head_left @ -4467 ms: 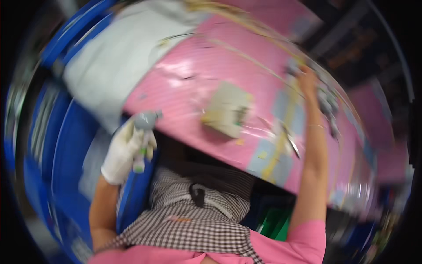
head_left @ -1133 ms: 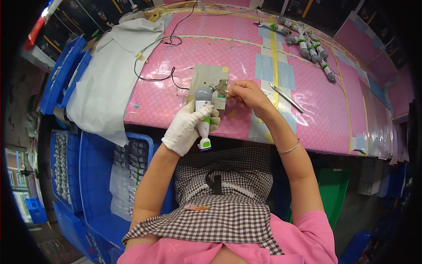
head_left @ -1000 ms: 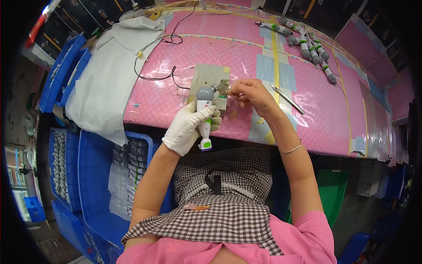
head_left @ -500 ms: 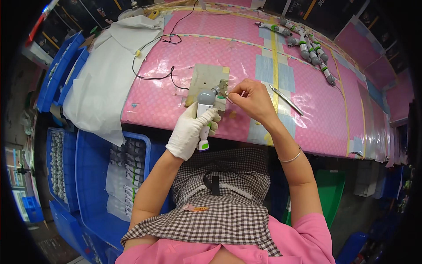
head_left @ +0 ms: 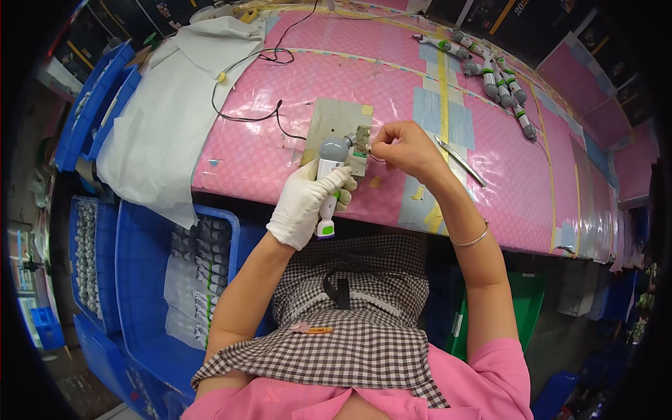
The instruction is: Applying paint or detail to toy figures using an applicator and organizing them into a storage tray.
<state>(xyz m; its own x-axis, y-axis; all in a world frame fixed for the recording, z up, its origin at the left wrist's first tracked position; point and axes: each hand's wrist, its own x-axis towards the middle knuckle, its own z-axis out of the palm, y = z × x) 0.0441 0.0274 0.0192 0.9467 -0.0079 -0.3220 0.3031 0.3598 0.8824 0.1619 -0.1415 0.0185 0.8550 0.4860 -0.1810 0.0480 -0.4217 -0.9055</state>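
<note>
The pink-covered desk (head_left: pixel 252 161) filled the upper middle of the frame, with a grey box (head_left: pixel 330 115) near centre. Just below the box's middle, the gloved left hand (head_left: pixel 299 203) gripped a grey-and-white handheld device (head_left: pixel 329 168), its ball end uppermost, its neck close to the metal fitting (head_left: pixel 363 136) on the box. The bare right hand (head_left: pixel 406 150) had its grip pinched together beside that fitting; whether anything fine sat between the fingertips could not be told. The step looked like close fingertip work there, calling for a steady hold. An orange tag (head_left: pixel 319 330), lower centre, bore unreadably small print.
</note>
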